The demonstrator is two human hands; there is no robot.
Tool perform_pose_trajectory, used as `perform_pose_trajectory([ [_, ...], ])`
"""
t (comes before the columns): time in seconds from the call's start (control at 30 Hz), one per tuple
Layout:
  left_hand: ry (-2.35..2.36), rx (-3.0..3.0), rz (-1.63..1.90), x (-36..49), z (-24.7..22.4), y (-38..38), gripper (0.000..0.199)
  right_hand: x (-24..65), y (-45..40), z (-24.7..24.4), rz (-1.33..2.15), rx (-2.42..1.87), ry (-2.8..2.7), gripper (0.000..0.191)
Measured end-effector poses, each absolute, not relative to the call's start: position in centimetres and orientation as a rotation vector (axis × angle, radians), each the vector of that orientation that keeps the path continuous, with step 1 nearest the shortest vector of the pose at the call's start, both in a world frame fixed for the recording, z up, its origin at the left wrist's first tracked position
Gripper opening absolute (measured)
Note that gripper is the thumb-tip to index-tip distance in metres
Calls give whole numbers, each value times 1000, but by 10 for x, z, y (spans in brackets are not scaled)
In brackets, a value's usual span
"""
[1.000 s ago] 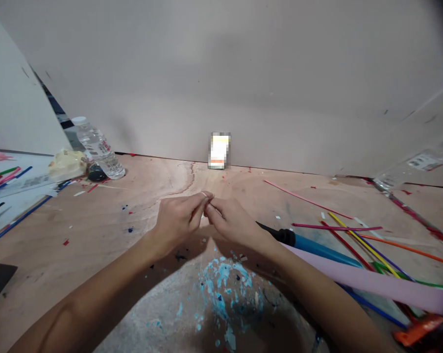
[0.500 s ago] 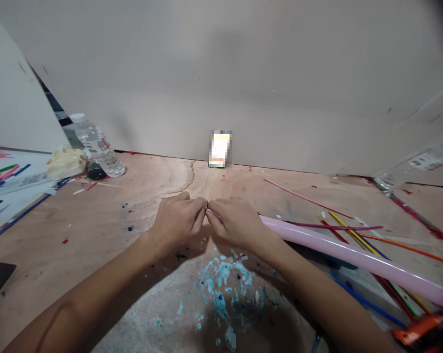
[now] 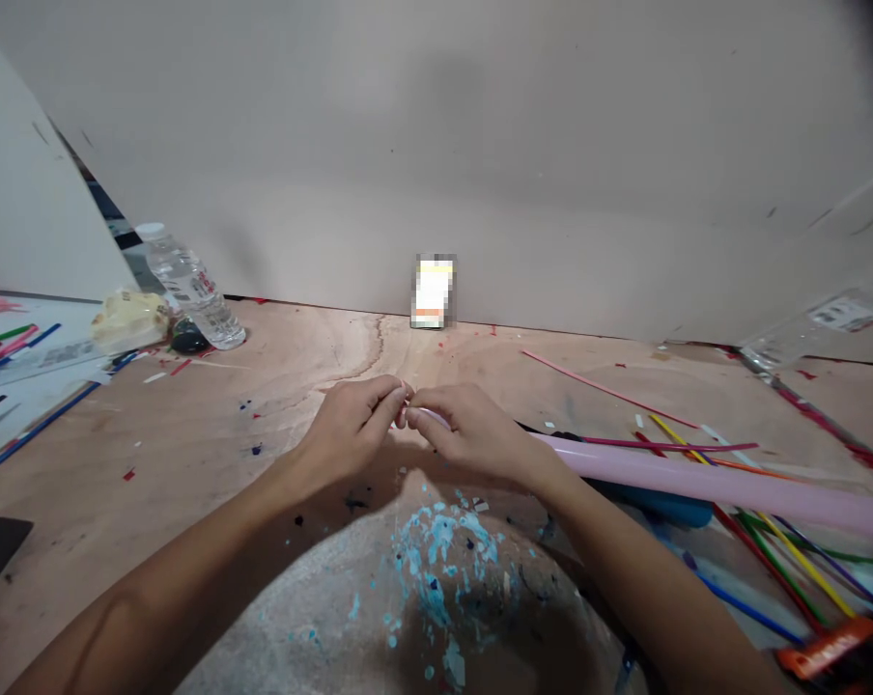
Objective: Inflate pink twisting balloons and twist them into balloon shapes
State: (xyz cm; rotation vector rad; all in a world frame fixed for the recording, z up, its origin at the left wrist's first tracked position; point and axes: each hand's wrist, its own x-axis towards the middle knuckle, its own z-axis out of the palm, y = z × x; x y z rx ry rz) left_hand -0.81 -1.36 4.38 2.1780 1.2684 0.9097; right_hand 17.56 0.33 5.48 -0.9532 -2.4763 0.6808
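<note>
A long, thin inflated pink balloon (image 3: 646, 465) runs from the right edge, under my right wrist, to my fingers in the middle. My right hand (image 3: 469, 425) is closed around its near end, where a bit of pink shows under the fingers. My left hand (image 3: 353, 415) is closed too, its thumb and fingertips pinching at the balloon's end against the right fingertips. The two hands touch or nearly touch. What exactly lies between the fingertips is mostly hidden.
Limp coloured balloons (image 3: 776, 560) lie at right near a blue object (image 3: 668, 504) and an orange-handled tool (image 3: 831, 649). A phone-like blurred screen (image 3: 433, 291) leans on the wall. Water bottles stand tilted at left (image 3: 194, 290) and right (image 3: 820, 323). Blue paint flecks (image 3: 436, 550) mark the table.
The long part of the balloon at right has swung up and away from me. My fingertips have shifted slightly around the balloon's end, showing more pink.
</note>
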Motion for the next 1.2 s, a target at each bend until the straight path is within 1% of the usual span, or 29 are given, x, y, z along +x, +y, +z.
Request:
perform_pose_trajectory([
  [0.13,1252,2126,933,-7,43,-13,35,176,1,58,719,-968,-2458,27],
  [0.2,1270,2142,934,-6,42,-13,35,175,0,57,612,-978,-2493,27],
  [0.3,1350,2152,953,-5,40,-12,34,173,3,50,297,-1008,-2529,24],
  [0.37,1387,2140,962,-5,39,-11,33,171,6,44,167,-1015,-2527,23],
  [0.53,1464,2208,911,-5,39,-14,31,167,7,37,138,-1016,-2500,23],
  [0.63,1487,2196,989,-3,39,-16,31,164,3,38,65,-1043,-2476,25],
  [0.73,1520,2224,1078,-1,37,-18,26,162,0,39,-40,-1064,-2471,27],
  [0.97,1614,2377,1164,1,30,-16,25,158,-4,38,-17,-1125,-2410,29],
  [1.2,1676,2588,1286,-2,27,-4,23,149,-8,37,28,-1145,-2413,22],
])
